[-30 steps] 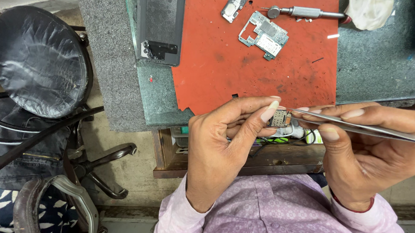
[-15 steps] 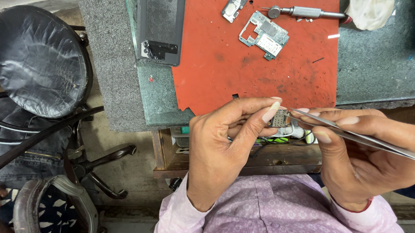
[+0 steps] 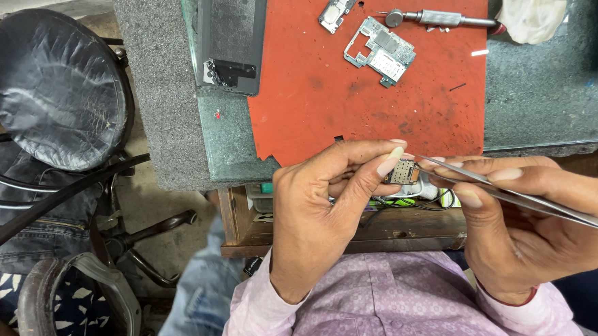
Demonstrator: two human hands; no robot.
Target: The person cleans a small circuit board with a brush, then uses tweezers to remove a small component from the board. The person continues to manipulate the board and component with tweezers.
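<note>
Steel-grey tweezers, long and thin, are gripped in my right hand, tips touching a small square circuit piece that my left hand pinches between thumb and forefinger, just off the near edge of the grey stone worktop. On the worktop lies a red rubber mat; toward its far edge rest a green circuit board and a metal screwdriver. A dark phone body lies touching the mat's left side.
</note>
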